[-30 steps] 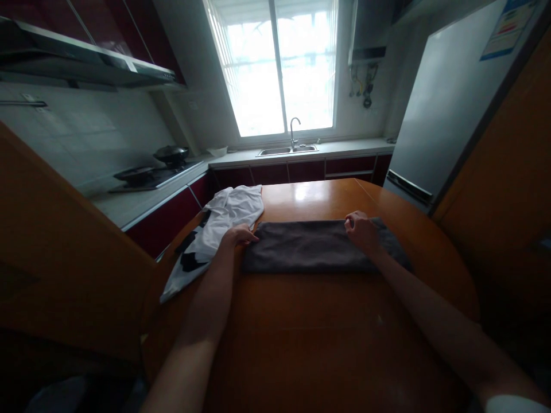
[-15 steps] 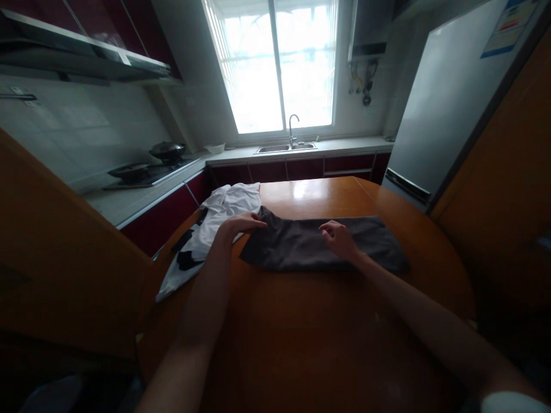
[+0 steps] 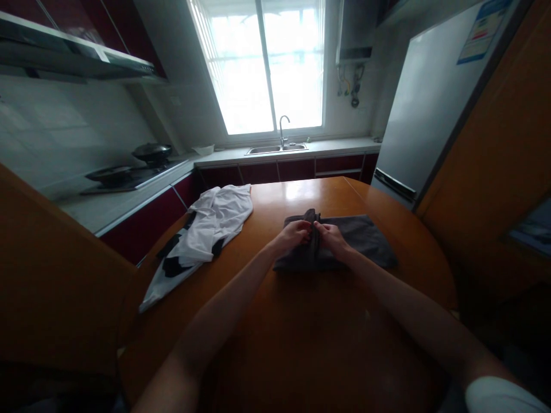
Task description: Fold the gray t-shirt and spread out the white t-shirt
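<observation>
A dark grey cloth (image 3: 361, 241) lies on the round wooden table (image 3: 301, 332), its left part folded over toward the middle. My left hand (image 3: 295, 234) grips the folded left edge of the grey cloth. My right hand (image 3: 331, 238) meets it at the same raised fold, fingers pinching the fabric. A white garment with black patches (image 3: 202, 235) lies crumpled at the table's left edge, apart from both hands.
Behind the table runs a kitchen counter with a sink and tap (image 3: 279, 146) under a bright window. A stove with pans (image 3: 129, 169) is at the left. A grey fridge (image 3: 426, 115) stands at the right, wooden panels on both sides.
My left hand has carried the cloth's left end rightward over the middle, folding it. My right hand moved left from the right end to meet it. The view shifted slightly.
</observation>
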A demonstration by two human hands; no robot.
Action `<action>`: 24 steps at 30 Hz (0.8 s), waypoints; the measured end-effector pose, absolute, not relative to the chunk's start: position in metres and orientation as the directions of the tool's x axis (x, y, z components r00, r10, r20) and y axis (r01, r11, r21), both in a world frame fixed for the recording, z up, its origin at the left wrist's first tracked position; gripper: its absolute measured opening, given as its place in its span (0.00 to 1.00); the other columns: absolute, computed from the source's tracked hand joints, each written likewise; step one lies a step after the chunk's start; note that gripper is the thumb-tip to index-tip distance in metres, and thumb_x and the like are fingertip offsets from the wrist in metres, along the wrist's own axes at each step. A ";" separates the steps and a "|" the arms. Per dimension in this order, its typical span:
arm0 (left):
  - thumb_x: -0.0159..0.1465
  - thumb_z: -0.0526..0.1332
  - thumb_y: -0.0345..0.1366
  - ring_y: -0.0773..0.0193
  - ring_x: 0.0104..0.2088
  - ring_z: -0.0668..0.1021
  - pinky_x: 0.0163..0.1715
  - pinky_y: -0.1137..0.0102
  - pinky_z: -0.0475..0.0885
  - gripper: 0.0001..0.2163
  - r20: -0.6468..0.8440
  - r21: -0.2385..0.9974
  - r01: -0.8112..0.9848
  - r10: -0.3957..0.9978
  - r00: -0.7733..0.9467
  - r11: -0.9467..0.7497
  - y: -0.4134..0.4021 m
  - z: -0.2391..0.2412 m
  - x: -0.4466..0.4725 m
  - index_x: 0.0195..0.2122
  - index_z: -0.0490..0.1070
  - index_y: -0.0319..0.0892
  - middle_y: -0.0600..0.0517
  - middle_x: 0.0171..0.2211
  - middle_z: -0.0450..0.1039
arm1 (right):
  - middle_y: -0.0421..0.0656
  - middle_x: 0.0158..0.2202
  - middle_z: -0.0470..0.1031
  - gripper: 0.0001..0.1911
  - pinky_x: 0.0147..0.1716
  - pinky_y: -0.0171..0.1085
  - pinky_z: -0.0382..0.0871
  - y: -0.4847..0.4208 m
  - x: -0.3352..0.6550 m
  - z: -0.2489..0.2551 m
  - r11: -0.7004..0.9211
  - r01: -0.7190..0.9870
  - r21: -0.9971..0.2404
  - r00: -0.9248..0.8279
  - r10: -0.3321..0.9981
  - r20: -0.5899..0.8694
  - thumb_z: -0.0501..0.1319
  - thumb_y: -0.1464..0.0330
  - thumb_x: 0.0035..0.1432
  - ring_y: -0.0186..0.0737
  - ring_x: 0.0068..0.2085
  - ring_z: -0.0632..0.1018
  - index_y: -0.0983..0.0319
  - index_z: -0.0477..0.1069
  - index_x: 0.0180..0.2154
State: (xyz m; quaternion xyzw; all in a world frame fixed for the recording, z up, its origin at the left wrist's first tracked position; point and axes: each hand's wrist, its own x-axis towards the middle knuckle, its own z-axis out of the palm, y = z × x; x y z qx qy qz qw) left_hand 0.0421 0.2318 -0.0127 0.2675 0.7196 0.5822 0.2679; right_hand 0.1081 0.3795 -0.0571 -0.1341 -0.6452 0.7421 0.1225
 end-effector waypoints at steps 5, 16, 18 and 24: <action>0.58 0.61 0.21 0.65 0.36 0.82 0.47 0.64 0.77 0.16 -0.103 0.993 -0.117 0.721 -0.685 0.031 0.228 -0.015 0.039 0.46 0.70 0.39 0.47 0.41 0.79 | 0.39 0.24 0.73 0.23 0.22 0.33 0.61 0.390 0.107 -0.057 0.027 -0.043 -0.999 -0.915 0.401 0.050 0.75 0.53 0.41 0.34 0.25 0.71 0.64 0.74 0.28; 0.60 0.57 0.27 0.61 0.41 0.82 0.42 0.68 0.77 0.08 0.314 0.861 0.459 0.481 -0.818 0.218 0.232 -0.035 0.014 0.38 0.73 0.41 0.49 0.40 0.80 | 0.43 0.29 0.80 0.07 0.26 0.32 0.67 0.456 0.126 -0.004 0.244 0.027 -0.969 -0.861 0.499 0.101 0.62 0.67 0.54 0.38 0.29 0.76 0.63 0.79 0.31; 0.62 0.57 0.27 0.60 0.45 0.81 0.47 0.64 0.76 0.09 0.421 0.771 0.601 0.539 -0.730 0.210 0.235 -0.048 0.019 0.40 0.74 0.43 0.50 0.42 0.80 | 0.43 0.30 0.81 0.08 0.28 0.32 0.69 0.482 0.133 0.005 0.276 0.057 -0.960 -0.823 0.557 0.111 0.63 0.68 0.53 0.38 0.31 0.77 0.64 0.80 0.33; 0.70 0.56 0.35 0.56 0.55 0.76 0.59 0.57 0.70 0.10 0.551 0.464 0.881 0.750 -0.367 0.091 0.241 -0.072 0.047 0.47 0.75 0.45 0.46 0.54 0.75 | 0.43 0.28 0.79 0.05 0.24 0.31 0.67 0.545 0.151 0.003 0.241 0.269 -0.933 -0.791 0.607 -0.072 0.66 0.69 0.54 0.34 0.25 0.74 0.64 0.78 0.33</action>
